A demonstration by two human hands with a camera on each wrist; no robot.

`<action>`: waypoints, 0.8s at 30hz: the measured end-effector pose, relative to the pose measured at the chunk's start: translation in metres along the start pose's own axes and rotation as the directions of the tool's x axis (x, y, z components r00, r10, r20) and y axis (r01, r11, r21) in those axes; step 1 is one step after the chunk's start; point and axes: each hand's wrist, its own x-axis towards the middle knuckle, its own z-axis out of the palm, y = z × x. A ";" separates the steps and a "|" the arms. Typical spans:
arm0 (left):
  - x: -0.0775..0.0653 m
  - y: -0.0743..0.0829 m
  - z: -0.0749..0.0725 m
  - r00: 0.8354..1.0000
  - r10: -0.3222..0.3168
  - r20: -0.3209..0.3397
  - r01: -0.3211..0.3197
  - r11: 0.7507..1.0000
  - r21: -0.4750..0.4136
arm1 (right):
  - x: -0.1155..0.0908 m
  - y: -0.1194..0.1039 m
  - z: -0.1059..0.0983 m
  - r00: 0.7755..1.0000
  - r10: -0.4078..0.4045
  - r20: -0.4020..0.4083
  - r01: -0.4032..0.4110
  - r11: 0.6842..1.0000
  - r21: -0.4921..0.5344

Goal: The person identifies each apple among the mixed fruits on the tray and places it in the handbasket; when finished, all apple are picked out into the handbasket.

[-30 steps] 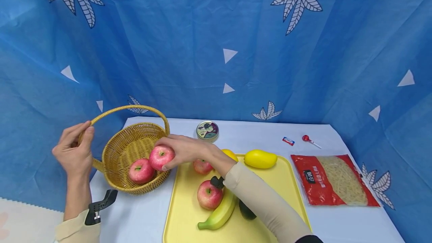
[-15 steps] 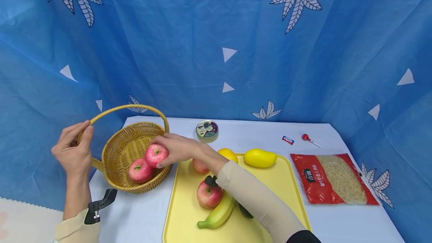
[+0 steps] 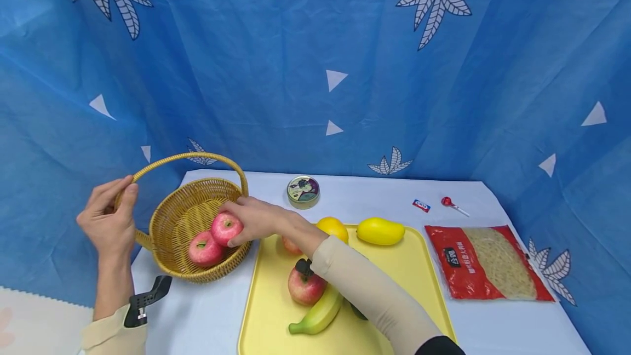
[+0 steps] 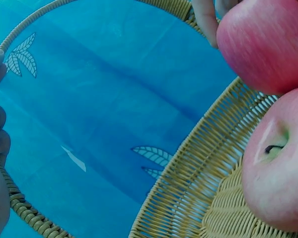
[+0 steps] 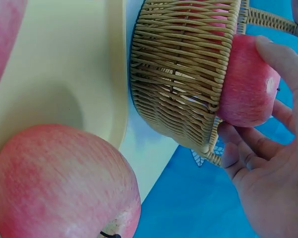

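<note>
On the left, my left hand (image 3: 109,213) grips the handle (image 3: 189,155) of a tan wicker basket (image 3: 170,207). One red apple (image 3: 206,249) lies inside the basket. My right hand (image 3: 256,218) holds a second apple (image 3: 226,228) between thumb and fingers at the basket's right rim, right next to the first. In the right wrist view, the thumb lies on one side of this held apple (image 5: 248,82) and fingers on the other, and the apple is partly below the rim. The left wrist view shows both apples touching or nearly so.
A yellow tray (image 3: 246,311) carries an apple (image 3: 305,285), another mostly hidden apple (image 3: 291,246), a banana (image 3: 317,315), an orange (image 3: 333,228), a mango (image 3: 380,232) and a dark fruit under the right forearm. Beyond are a round tin (image 3: 303,192), a lollipop (image 3: 447,202) and a red pasta bag (image 3: 488,263).
My right hand has carried its apple slightly left and into the basket, close against the first apple. The left hand stays on the handle.
</note>
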 end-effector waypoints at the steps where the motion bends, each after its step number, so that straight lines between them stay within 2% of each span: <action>1: 0.000 0.000 0.000 1.000 -0.001 -0.001 0.001 1.000 0.000 | 0.001 -0.001 0.001 1.000 0.003 0.002 -0.003 1.000 -0.007; 10: 0.000 0.003 0.000 1.000 -0.003 -0.003 0.003 1.000 0.018 | 0.007 -0.003 0.010 0.999 0.003 0.036 0.001 0.995 -0.102; 24: 0.000 0.002 0.002 1.000 0.012 -0.020 -0.013 0.999 -0.046 | 0.013 -0.011 0.012 0.997 -0.029 0.073 0.034 0.997 -0.073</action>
